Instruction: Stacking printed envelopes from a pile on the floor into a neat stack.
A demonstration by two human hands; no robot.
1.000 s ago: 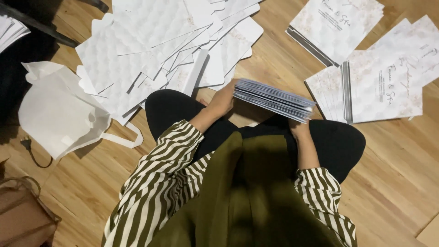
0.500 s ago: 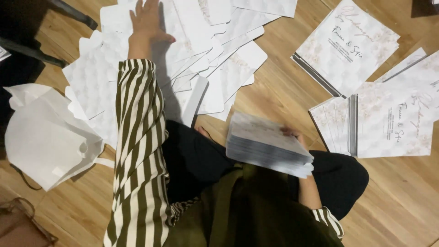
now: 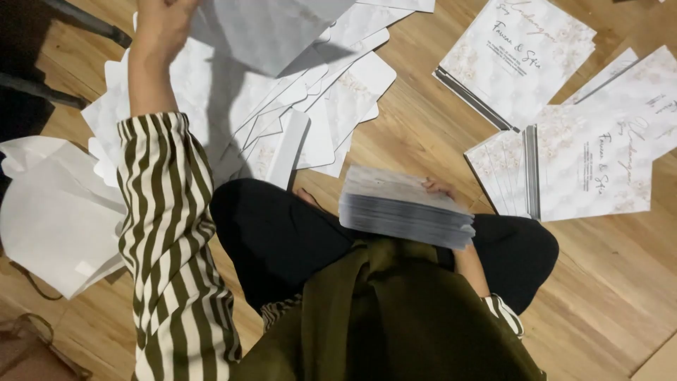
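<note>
A single pale marbled card (image 3: 271,32) is held raised at the top of the view, pinched at its left edge by the left hand (image 3: 161,28), and it lies up and to the left of the thick stack of cards (image 3: 403,208) resting across the lap with its long axis running left to right. That stack is steadied from its far right side by the right hand (image 3: 441,189), of which only fingertips show, so its grip cannot be told. Beneath the raised card a loose heap of cards (image 3: 317,113) is spread on the wooden floor (image 3: 416,92), with printed card piles (image 3: 564,134) to the right and a white bag (image 3: 53,212) to the left.
</note>
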